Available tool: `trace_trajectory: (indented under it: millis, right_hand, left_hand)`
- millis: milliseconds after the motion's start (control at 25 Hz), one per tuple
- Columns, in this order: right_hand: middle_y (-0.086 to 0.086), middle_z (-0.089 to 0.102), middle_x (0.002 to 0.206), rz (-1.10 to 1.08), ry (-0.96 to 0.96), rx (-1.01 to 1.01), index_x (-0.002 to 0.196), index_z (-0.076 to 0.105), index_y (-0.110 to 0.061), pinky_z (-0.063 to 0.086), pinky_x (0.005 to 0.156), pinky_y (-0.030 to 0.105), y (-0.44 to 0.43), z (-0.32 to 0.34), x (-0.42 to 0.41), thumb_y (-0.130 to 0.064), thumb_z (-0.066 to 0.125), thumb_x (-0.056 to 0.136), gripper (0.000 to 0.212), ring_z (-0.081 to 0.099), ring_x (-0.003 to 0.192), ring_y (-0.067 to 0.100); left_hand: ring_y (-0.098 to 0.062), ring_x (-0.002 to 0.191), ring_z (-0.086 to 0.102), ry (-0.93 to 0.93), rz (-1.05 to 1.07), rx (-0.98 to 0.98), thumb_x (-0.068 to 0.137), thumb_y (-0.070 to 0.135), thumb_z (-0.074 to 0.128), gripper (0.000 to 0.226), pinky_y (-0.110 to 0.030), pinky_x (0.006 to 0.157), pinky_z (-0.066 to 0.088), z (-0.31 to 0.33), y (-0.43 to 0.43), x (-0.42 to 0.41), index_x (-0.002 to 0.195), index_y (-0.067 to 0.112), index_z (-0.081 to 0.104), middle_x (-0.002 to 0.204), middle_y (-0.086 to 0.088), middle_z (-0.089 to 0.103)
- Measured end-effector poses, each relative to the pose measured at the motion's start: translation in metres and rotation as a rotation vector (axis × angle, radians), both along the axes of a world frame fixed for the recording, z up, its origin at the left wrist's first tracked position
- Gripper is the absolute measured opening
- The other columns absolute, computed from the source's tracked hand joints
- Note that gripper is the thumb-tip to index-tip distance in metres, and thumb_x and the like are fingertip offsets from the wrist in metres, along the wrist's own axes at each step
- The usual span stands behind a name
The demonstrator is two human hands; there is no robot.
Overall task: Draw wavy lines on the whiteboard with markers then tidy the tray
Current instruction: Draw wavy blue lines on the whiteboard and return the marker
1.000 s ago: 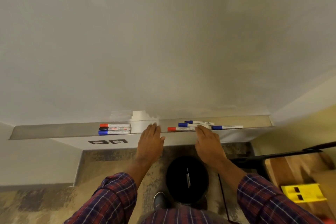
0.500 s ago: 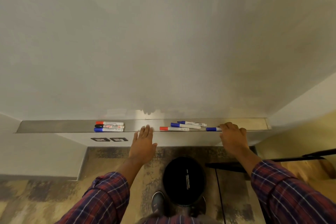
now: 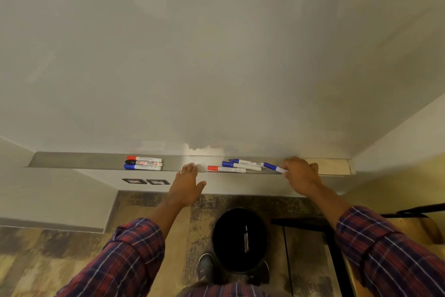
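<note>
Here, smudged whiteboard [image 3: 216,55], tray [image 3: 72,160], pinched blue marker [image 3: 271,166], floor [image 3: 60,260]

dim, warm cast | soft glare on whiteboard [image 3: 216,55] — edges bowed | slightly soft focus

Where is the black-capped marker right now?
In the head view, the black-capped marker lies on the left half of the tray, between a red-capped marker and a blue-capped marker, left of the left hand.

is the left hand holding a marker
No, the left hand rests with straight fingers on the tray edge, holding nothing, while the right hand pinches a blue marker.
</note>
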State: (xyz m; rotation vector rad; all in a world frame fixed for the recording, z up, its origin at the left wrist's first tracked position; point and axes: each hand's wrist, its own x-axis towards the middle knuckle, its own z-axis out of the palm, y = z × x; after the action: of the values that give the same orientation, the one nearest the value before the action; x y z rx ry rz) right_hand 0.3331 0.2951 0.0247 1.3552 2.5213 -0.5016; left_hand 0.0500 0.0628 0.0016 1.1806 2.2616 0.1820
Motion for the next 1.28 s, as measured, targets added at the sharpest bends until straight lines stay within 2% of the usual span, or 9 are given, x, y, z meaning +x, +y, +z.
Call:
trace_trajectory:
  millis: [200, 320, 440, 520, 760, 960, 1120, 1200, 1280]
  right_hand:
    - [0.002, 0.071, 0.102, -0.389, 0.578, -0.518, 0.118, 0.073, -0.011, 0.052, 0.079, 0.031, -0.032, 0.033, -0.006, -0.014, 0.064, 0.101, 0.019, 0.063, 0.087, 0.015]
    - [0.015, 0.073, 0.109, -0.589, 0.849, -0.911, 0.118, 0.072, -0.008, 0.058, 0.084, 0.041, -0.056, 0.069, -0.009, -0.012, 0.061, 0.103, 0.020, 0.068, 0.087, 0.023]
    - [0.019, 0.073, 0.115, -0.609, 1.031, -1.180, 0.124, 0.070, -0.004, 0.060, 0.080, 0.040, -0.077, 0.100, -0.017, -0.010, 0.059, 0.102, 0.025, 0.070, 0.089, 0.028]
    - [0.020, 0.072, 0.109, -0.564, 1.111, -1.286, 0.125, 0.069, -0.001, 0.060, 0.075, 0.040, -0.093, 0.121, -0.025, -0.009, 0.058, 0.102, 0.027, 0.069, 0.086, 0.029]
    - [0.017, 0.062, 0.092, -0.397, 1.230, -1.478, 0.128, 0.065, 0.003, 0.049, 0.056, 0.032, -0.137, 0.176, -0.045, -0.011, 0.051, 0.104, 0.031, 0.057, 0.068, 0.024]
    - [0.009, 0.051, 0.077, -0.357, 1.221, -1.459, 0.112, 0.073, -0.009, 0.020, 0.051, 0.031, -0.158, 0.200, -0.055, -0.030, 0.041, 0.109, 0.038, 0.035, 0.055, 0.016]
    - [0.007, 0.042, 0.069, -0.368, 1.207, -1.454, 0.109, 0.067, -0.007, 0.016, 0.048, 0.029, -0.160, 0.209, -0.061, -0.037, 0.042, 0.109, 0.040, 0.029, 0.050, 0.014]
    - [0.005, 0.039, 0.067, -0.378, 1.204, -1.440, 0.107, 0.065, -0.010, 0.018, 0.045, 0.027, -0.164, 0.213, -0.062, -0.041, 0.043, 0.109, 0.038, 0.029, 0.049, 0.012]
    - [0.003, 0.037, 0.065, -0.419, 1.199, -1.371, 0.111, 0.066, -0.015, 0.021, 0.043, 0.025, -0.170, 0.216, -0.066, -0.044, 0.045, 0.108, 0.036, 0.030, 0.049, 0.011]
  left_hand:
    - [-0.029, 0.159, 0.030, -0.052, 0.194, 0.338, 0.110, 0.034, 0.053, 0.054, -0.049, 0.130, 0.026, 0.023, 0.003, 0.024, 0.161, 0.016, 0.043, 0.168, -0.006, 0.039]
    - [-0.024, 0.144, 0.053, -0.204, 0.291, 0.503, 0.109, 0.032, 0.058, 0.042, -0.043, 0.121, 0.044, 0.054, 0.014, 0.044, 0.149, 0.019, 0.060, 0.154, -0.005, 0.059]
    - [-0.018, 0.124, 0.067, -0.534, 0.325, 0.570, 0.110, 0.029, 0.056, 0.024, -0.027, 0.108, 0.053, 0.098, 0.024, 0.065, 0.128, 0.030, 0.071, 0.129, 0.004, 0.074]
    - [-0.017, 0.123, 0.070, -0.826, 0.382, 0.601, 0.111, 0.031, 0.053, 0.028, -0.032, 0.111, 0.052, 0.126, 0.030, 0.076, 0.129, 0.023, 0.073, 0.126, 0.002, 0.077]
    - [-0.034, 0.136, 0.062, -1.395, 0.402, 0.721, 0.112, 0.042, 0.032, 0.059, -0.049, 0.117, 0.045, 0.188, 0.029, 0.091, 0.144, -0.001, 0.057, 0.142, -0.020, 0.067]
    - [-0.038, 0.140, 0.058, -1.481, 0.321, 0.838, 0.112, 0.042, 0.030, 0.060, -0.053, 0.123, 0.038, 0.209, 0.023, 0.095, 0.144, -0.004, 0.055, 0.145, -0.024, 0.063]
    - [-0.037, 0.143, 0.055, -1.534, 0.299, 0.861, 0.112, 0.044, 0.029, 0.063, -0.053, 0.126, 0.032, 0.214, 0.024, 0.092, 0.143, -0.004, 0.056, 0.147, -0.026, 0.060]
    - [-0.041, 0.130, 0.065, -1.560, 0.337, 0.865, 0.111, 0.046, 0.033, 0.059, -0.052, 0.117, 0.045, 0.220, 0.022, 0.096, 0.124, 0.000, 0.068, 0.132, -0.028, 0.069]
    - [-0.038, 0.102, 0.076, -1.483, 0.424, 0.887, 0.108, 0.049, 0.042, 0.049, -0.046, 0.098, 0.059, 0.226, 0.022, 0.102, 0.098, 0.010, 0.070, 0.098, -0.022, 0.077]
